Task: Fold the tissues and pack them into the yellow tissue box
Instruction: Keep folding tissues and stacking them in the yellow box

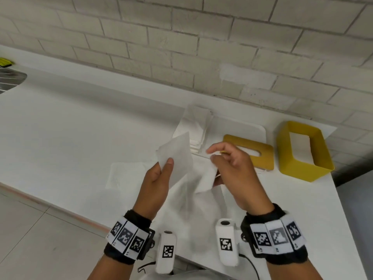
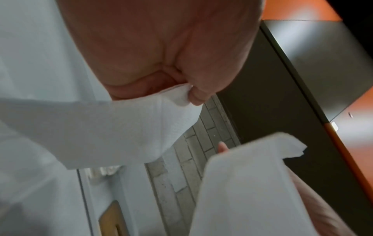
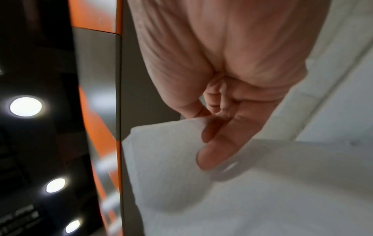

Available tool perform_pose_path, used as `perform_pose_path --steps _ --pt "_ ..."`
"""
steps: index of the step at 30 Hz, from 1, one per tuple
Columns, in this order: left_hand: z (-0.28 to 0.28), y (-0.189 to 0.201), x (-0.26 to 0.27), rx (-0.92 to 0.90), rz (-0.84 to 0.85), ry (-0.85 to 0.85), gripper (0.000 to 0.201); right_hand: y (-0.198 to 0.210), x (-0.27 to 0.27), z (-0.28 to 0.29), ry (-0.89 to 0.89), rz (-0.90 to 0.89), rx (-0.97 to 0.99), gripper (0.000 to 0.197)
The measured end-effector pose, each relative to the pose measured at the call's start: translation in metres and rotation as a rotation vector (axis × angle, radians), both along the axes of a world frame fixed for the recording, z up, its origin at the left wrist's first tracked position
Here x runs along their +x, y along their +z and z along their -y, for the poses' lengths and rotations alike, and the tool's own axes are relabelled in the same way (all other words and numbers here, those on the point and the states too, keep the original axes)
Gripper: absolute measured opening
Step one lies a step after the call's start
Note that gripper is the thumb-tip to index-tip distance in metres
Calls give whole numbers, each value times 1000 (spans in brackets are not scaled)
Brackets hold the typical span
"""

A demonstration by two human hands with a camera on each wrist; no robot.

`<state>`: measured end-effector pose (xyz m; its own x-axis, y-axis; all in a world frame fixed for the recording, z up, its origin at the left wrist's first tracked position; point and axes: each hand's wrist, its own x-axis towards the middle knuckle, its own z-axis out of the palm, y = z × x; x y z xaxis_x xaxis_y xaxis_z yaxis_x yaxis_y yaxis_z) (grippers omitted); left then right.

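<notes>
A white tissue (image 1: 182,164) hangs in the air above the table, held by both hands. My left hand (image 1: 161,176) pinches its left upper part (image 2: 177,97) between thumb and fingers. My right hand (image 1: 224,168) pinches the right corner (image 3: 181,140). Behind the hands, a stack of white tissues (image 1: 196,128) lies by the wall. The yellow tissue box body (image 1: 302,152) stands open at the right. Its yellow lid (image 1: 256,152) with a slot lies flat beside it.
A flat white tissue (image 1: 125,174) lies on the white table (image 1: 70,122) left of my hands. A white tray (image 1: 242,126) sits under the lid. The brick wall (image 1: 201,47) runs behind; the table edge is at the right.
</notes>
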<state>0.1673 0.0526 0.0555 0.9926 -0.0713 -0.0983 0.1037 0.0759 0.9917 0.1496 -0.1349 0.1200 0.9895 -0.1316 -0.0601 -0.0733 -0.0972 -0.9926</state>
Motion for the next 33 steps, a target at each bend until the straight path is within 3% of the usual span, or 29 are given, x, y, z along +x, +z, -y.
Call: perform_pose_path --steps 5,11,15,22,26,30,33 --pt "16 6 -8 -138 -74 -163 35 -8 2 -15 68 -98 225 20" --pt "11 -1 -11 -216 -254 -99 29 -19 5 -9 5 -55 76 14" --pt "11 -2 -11 -373 -364 -44 31 -27 5 -6 -30 100 -60 10" --pt "8 -6 -10 -303 -304 -60 29 -14 1 -9 -97 283 202 7" --pt "4 -3 -8 -327 -308 6 34 -10 -1 -7 -189 348 338 18" --pt "5 0 -8 -418 -306 14 51 -14 0 -12 -144 307 217 8" --pt "7 2 -11 -456 -264 -6 39 -22 3 -19 -89 230 107 8"
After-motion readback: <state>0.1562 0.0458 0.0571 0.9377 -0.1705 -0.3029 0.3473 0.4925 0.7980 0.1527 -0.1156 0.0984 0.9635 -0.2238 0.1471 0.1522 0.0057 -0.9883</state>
